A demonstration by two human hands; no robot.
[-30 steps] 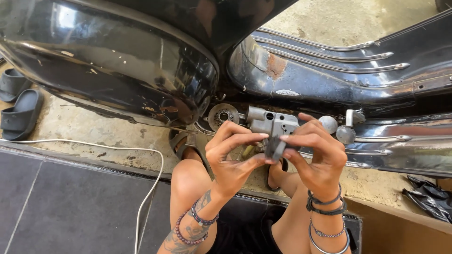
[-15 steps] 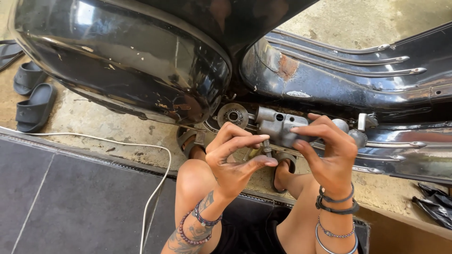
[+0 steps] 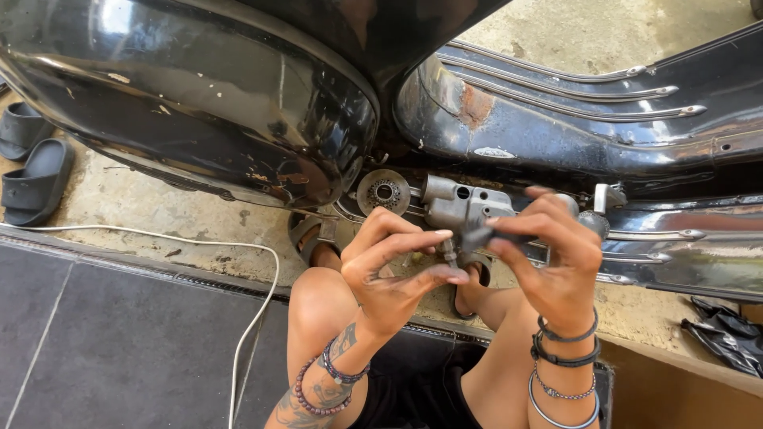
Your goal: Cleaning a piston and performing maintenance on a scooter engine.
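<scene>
A grey metal carburettor-like part (image 3: 459,205) sits under a black scooter body (image 3: 238,111). My left hand (image 3: 393,270) pinches a small screw (image 3: 447,251) between thumb and forefinger just below that part. My right hand (image 3: 548,258) grips a dark piece (image 3: 478,235) at the part's lower right side, fingers curled round it. Both wrists wear bead and band bracelets. A round toothed disc (image 3: 384,191) lies just left of the grey part.
The scooter's ribbed footboard (image 3: 604,119) stretches to the right. Black sandals (image 3: 32,171) lie at the far left on concrete. A white cable (image 3: 238,262) runs across dark tiles (image 3: 119,342). A black crumpled bag (image 3: 727,338) lies at the right.
The view has shifted slightly right and down. My left fingers have drawn back from the grey part, with the small screw pinched at their tips; my right hand stays on the part.
</scene>
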